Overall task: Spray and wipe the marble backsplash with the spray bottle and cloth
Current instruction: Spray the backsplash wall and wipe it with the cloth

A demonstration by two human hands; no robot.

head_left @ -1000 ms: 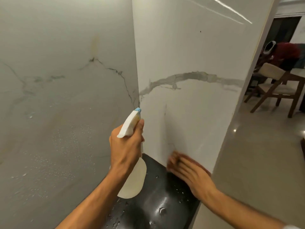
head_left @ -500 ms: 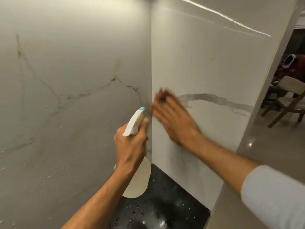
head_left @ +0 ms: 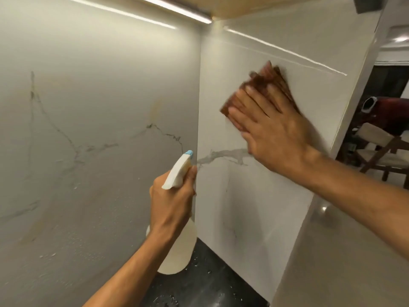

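Observation:
My left hand (head_left: 171, 201) grips the neck of a white spray bottle (head_left: 178, 244) with a pale blue nozzle, held upright near the inner corner of the marble backsplash (head_left: 99, 134). The nozzle points up and to the right. My right hand (head_left: 272, 127) lies flat, fingers spread, pressing a brown cloth (head_left: 269, 79) against the right marble panel (head_left: 250, 207), high up near the light strip. The cloth is blurred and partly hidden under my fingers. Fine droplets speckle the lower left panel.
A black countertop (head_left: 205, 282) with water drops lies below the corner. A lit strip (head_left: 172, 8) runs under the cabinet above. Past the panel's right edge are a glossy floor (head_left: 345, 251) and a wooden chair (head_left: 380, 151) with something dark red behind it.
My right hand has swept with the cloth from the countertop corner up the right panel to near its top. The left hand and bottle stayed about where they were.

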